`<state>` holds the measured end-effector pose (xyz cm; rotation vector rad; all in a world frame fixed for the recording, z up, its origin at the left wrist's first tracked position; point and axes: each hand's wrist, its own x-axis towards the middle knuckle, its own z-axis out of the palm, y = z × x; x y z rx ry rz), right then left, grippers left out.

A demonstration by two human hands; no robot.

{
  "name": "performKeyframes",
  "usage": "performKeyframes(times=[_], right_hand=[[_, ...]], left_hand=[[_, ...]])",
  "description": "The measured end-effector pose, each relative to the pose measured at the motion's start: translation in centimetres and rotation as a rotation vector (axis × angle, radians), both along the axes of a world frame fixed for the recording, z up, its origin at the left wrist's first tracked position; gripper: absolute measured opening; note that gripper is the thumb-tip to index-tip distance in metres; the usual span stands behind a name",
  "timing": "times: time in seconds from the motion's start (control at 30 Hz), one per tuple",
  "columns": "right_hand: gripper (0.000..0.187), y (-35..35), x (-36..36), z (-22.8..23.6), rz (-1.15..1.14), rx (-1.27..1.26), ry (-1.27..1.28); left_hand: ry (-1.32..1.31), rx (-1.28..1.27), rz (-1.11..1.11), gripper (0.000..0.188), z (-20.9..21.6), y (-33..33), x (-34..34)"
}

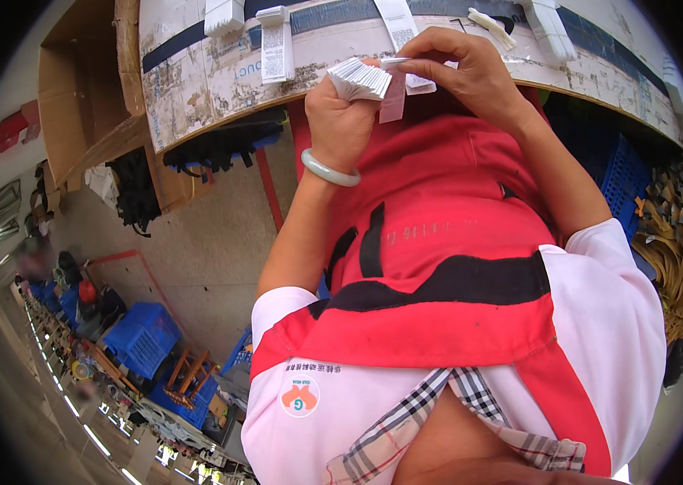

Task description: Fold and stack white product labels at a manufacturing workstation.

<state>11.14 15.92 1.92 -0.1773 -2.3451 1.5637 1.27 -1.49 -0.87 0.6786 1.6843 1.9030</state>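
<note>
My left hand [340,128], with a pale bangle [330,168] at its wrist, is closed round a fanned stack of white labels [360,79]. From the right, my right hand [470,79] meets it, thumb and forefinger pinching the end of a white label [394,61] at the stack's edge. Below that pinch hangs a pinkish translucent strip [393,99]. Both hands are held just over the table's near edge. Behind them, a long white printed label strip [398,23] lies on the worn table [196,89].
More label bundles lie on the table: one printed [277,48], one at the far left [224,14], one at the right [550,32]. A pale bundle of cords [492,28] is beside them. A cardboard box [83,89] stands left; blue crates [143,335] sit on the floor.
</note>
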Motion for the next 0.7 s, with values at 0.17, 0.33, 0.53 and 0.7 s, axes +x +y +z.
performKeyframes(times=[0.17, 0.33, 0.53, 0.7], right_hand=[[0.02, -0.3, 0.1, 0.0, 0.036, -0.124, -0.077], [0.02, -0.5, 0.0, 0.1, 0.047, -0.126, -0.108], [0.019, -0.8, -0.1, 0.5, 0.048, -0.047, -0.069], [0.017, 0.2, 0.0, 2.6, 0.365, -0.527, -0.423]], left_hand=[[-0.092, 0.08, 0.004, 0.019, 0.0, -0.3, 0.0], [-0.018, 0.089, -0.014, 0.018, -0.6, -0.9, -0.3], [-0.052, 0.08, -0.019, 0.016, -0.4, -0.6, 0.4], [-0.494, -0.001, -0.183, 0.026, 0.1, -0.8, -0.5]])
